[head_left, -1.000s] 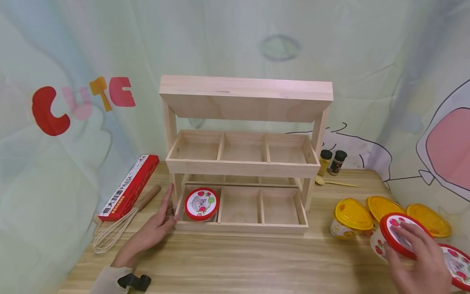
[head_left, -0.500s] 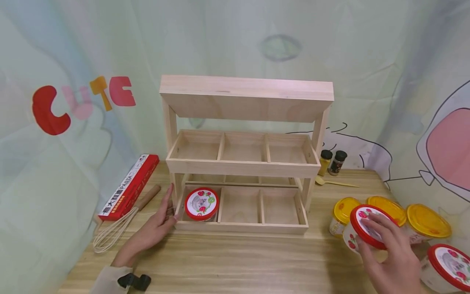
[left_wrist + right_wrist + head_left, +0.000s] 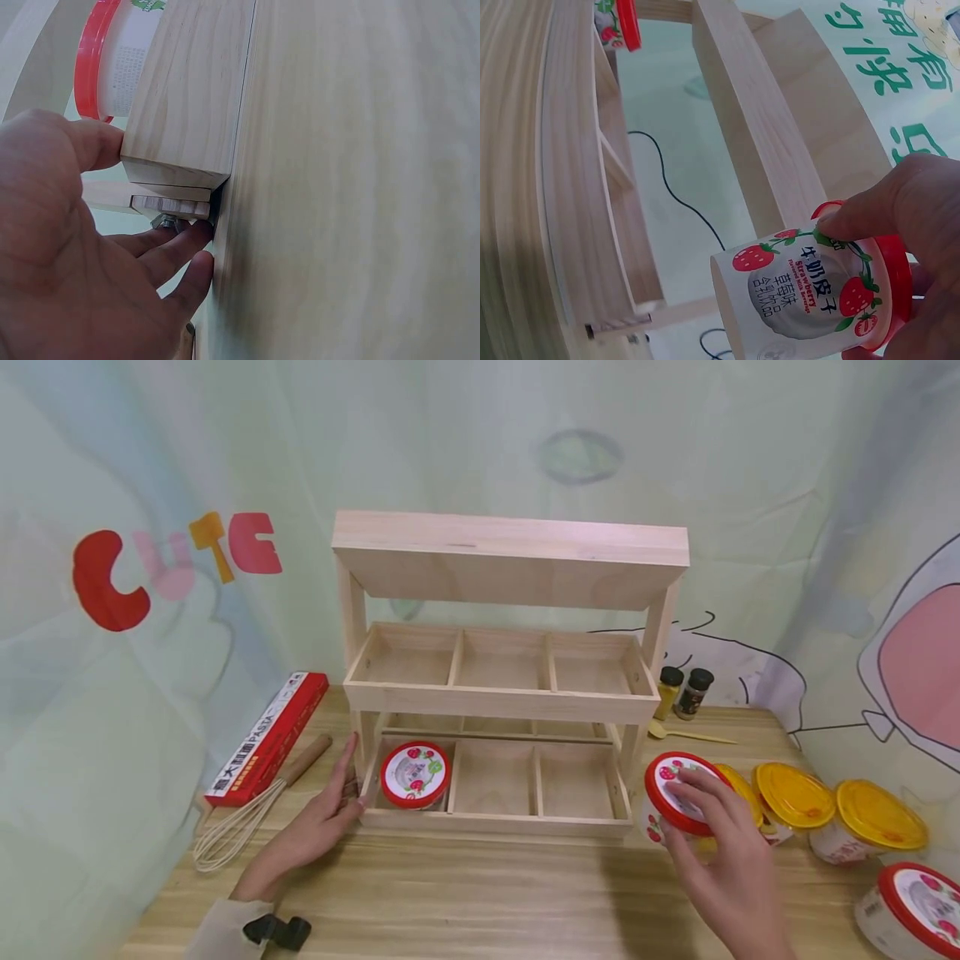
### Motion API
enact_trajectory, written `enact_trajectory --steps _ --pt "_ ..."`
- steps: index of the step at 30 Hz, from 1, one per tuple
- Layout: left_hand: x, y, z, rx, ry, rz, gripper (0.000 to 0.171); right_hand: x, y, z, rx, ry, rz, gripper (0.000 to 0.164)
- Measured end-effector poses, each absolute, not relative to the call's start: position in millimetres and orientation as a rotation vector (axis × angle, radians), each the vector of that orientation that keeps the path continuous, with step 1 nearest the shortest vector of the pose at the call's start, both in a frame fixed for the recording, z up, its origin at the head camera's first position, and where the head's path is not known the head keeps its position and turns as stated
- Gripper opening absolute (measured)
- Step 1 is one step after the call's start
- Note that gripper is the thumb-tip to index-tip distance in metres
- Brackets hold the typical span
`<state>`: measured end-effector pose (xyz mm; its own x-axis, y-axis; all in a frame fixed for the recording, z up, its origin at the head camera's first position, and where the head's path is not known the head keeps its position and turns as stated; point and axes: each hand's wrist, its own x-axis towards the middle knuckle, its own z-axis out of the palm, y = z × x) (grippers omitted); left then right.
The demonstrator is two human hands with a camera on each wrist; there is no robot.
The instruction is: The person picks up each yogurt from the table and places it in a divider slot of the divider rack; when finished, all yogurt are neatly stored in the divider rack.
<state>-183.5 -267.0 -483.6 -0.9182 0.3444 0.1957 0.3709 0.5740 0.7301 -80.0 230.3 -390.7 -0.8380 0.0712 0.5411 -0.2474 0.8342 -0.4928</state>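
The right hand (image 3: 723, 847) grips 1 strawberry tub (image 3: 802, 292); the left hand (image 3: 318, 827), fingers extended, apparently touches the wooden rack (image 3: 501, 702) near another tub (image 3: 415, 774).

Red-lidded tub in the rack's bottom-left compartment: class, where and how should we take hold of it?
Probably round the edge of its red lid, from above: wooden walls enclose the tub lower down, while the lid stands above the front board.
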Motion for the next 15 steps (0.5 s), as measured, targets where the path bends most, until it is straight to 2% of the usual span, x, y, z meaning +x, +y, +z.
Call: enact_trajectory --steps 15 --pt "-184.7 -268.0 -483.8 -0.626 -2.765 -1.294 0.097 -119.2 193.4 -411.2 0.483 -2.268 0.87 0.057"
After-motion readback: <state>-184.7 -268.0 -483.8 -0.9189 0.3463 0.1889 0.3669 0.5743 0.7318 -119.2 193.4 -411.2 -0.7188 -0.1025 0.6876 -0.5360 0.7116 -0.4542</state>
